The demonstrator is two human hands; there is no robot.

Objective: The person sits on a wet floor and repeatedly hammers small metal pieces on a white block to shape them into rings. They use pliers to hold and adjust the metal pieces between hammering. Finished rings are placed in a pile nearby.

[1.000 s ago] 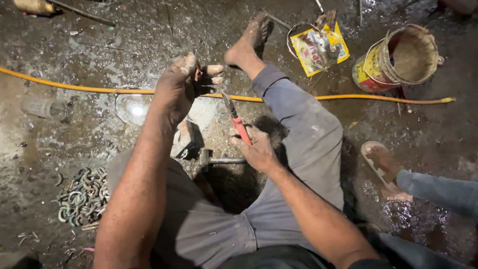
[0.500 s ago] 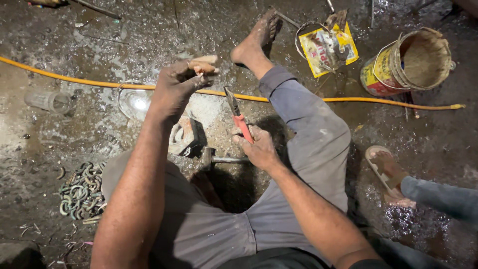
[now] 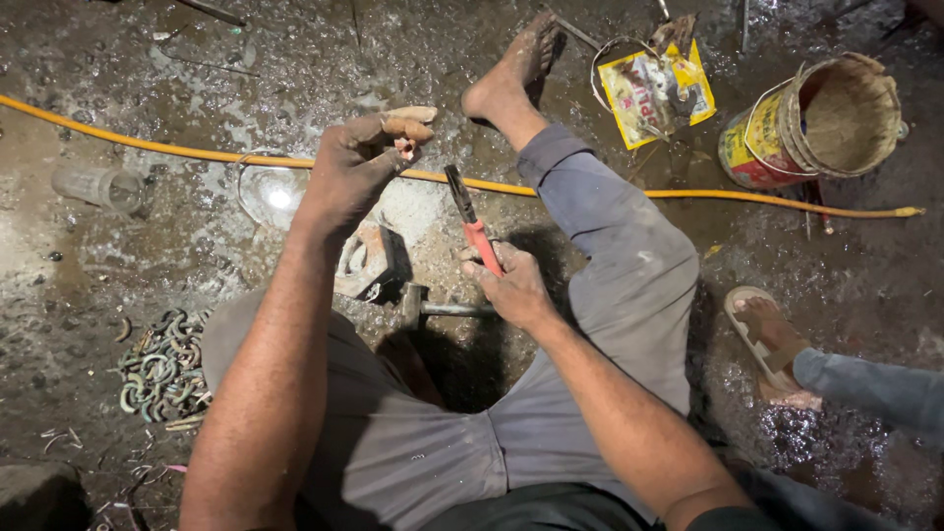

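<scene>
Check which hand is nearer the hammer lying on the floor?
Right. The right hand holding red-handled pliers sits just above the hammer; the left hand is raised farther up, near the yellow hose.

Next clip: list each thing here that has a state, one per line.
Left hand: raised, pinching a small piece.
Right hand: gripping red-handled pliers, tip up.
Hammer: lying on the floor.
Bucket: tipped on its side.
Yellow hose: stretched across wet floor.
Metal rings: piled.

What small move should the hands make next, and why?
Probably bring the pliers up to the small piece pinched in the left hand. The right hand holds them by the red handles, tip pointing toward that piece but apart from it.
</scene>
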